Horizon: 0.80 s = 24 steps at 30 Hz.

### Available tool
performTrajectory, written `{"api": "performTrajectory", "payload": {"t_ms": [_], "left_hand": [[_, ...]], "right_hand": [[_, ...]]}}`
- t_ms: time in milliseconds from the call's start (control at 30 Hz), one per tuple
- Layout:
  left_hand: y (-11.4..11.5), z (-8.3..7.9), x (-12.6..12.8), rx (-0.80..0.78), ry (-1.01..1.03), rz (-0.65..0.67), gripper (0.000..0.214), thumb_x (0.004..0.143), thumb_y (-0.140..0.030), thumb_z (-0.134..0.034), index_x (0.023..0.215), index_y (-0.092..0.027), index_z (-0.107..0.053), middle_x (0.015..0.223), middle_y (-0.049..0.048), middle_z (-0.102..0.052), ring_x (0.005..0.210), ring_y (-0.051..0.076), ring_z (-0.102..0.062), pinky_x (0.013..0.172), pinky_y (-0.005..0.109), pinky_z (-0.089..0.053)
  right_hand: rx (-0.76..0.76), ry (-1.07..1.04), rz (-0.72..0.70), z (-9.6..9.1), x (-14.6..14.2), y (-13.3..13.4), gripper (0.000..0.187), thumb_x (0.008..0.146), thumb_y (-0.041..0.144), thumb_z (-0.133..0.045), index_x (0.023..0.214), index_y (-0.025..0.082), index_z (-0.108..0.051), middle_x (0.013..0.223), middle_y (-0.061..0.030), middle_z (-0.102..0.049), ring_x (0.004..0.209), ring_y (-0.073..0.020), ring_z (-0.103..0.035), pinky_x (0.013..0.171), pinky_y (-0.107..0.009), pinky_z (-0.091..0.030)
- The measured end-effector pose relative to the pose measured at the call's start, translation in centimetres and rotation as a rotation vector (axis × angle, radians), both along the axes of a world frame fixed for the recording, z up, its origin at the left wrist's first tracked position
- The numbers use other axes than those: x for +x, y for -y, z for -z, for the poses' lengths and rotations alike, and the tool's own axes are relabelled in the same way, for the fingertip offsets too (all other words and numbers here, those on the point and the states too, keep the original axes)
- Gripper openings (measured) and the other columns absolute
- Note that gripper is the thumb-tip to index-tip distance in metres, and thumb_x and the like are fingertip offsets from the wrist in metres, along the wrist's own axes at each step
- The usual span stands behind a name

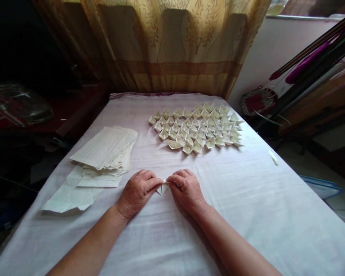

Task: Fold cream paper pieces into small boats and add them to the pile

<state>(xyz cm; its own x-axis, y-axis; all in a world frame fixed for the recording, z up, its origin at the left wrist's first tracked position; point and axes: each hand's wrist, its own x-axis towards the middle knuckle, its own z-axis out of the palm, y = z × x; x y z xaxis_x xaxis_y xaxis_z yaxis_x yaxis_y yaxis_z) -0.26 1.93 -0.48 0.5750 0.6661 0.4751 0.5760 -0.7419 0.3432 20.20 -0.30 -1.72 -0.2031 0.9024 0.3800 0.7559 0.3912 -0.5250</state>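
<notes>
Between my two hands is a small folded piece of paper [162, 188], its pointed lower end toward me and two triangular flaps showing. My left hand [139, 188] pinches its left side between thumb and fingers. On the other side, my right hand [187, 188] grips the right edge the same way. Fingers cover much of the upper part of the fold. Beyond the hands, several small folded paper boats [194, 128] stand close together in rows. A stack of paper sheets [105, 147] lies to the left, its edges uneven.
A creased loose sheet [71, 193] sticks out under the stack on the white-covered table [247, 214]. Near the right edge is a small white scrap [273, 157]. A patterned curtain [172, 46] hangs behind. Plastic-wrapped items [20, 105] sit on a dark surface at left.
</notes>
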Motion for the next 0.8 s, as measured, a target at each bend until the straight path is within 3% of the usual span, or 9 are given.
{"api": "performTrajectory", "payload": {"t_ms": [333,800], "left_hand": [[0.3,-0.1,0.0,0.069,-0.024,-0.026,0.016,0.095,-0.025,-0.057,0.096,-0.021,-0.072,0.082,0.0032,-0.063,0.078,0.016,-0.055,0.07,0.026,-0.046],[1.2,-0.6,-0.6,0.042,-0.101,0.03,0.017,0.097,-0.021,-0.051,0.099,-0.02,-0.069,0.089,0.0043,-0.069,0.084,0.017,-0.061,0.078,0.031,-0.05]], "right_hand": [[0.089,0.056,-0.04,-0.1,0.2,0.3,0.017,0.087,0.018,-0.065,0.093,0.029,-0.077,0.084,-0.0029,-0.07,0.08,-0.0193,-0.055,0.073,-0.031,-0.044],[0.008,0.128,-0.112,-1.5,0.8,1.1,0.024,0.085,0.015,-0.063,0.102,0.026,-0.074,0.097,-0.0052,-0.067,0.088,-0.0196,-0.056,0.081,-0.033,-0.046]]}}
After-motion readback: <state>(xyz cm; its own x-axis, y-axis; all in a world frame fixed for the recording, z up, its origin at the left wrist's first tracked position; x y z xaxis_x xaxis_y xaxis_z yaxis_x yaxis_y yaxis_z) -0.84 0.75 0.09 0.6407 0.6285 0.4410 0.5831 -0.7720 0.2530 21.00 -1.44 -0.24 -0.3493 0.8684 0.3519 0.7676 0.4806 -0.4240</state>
